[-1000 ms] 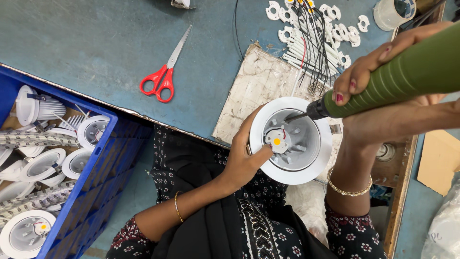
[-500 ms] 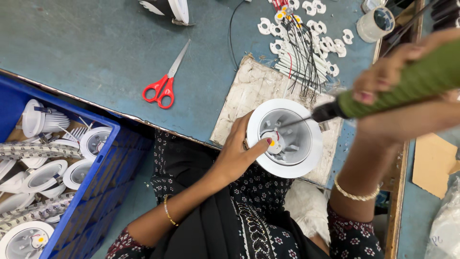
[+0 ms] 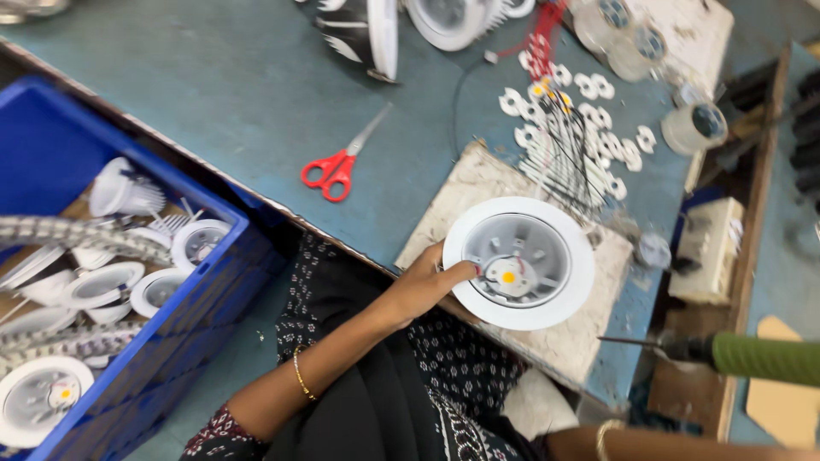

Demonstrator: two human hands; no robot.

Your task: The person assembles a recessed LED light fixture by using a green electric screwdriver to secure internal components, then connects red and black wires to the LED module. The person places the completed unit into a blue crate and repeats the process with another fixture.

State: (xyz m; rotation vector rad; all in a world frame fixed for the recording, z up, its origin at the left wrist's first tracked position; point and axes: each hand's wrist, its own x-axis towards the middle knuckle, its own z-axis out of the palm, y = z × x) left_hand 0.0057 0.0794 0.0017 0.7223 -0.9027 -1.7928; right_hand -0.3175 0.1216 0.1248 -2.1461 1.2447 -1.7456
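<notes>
The left hand (image 3: 424, 286) grips the near-left rim of a round white light housing (image 3: 518, 262), fingers curled over the edge and thumb tucked against the inner cup, so it is closed on the fitting. That housing sits face-up on a scuffed pale board (image 3: 564, 341) lying on the blue worktop (image 3: 213, 111), with a small yellow chip showing at its centre. Right of the housing and a little nearer the person, a green-handled screwdriver (image 3: 743, 354) lies level with its thin tip pointing back toward the fitting, well clear of it; the right hand is out of frame, only a bangled forearm (image 3: 649, 442) showing at the bottom edge, so its grip cannot be told. Beyond the housing, a scatter of small white rings (image 3: 598, 128) and black wires (image 3: 559, 149) spreads across the worktop. Left of the housing lie red scissors (image 3: 337, 166), and farther left a blue crate (image 3: 171, 299) holds more white fittings.
</notes>
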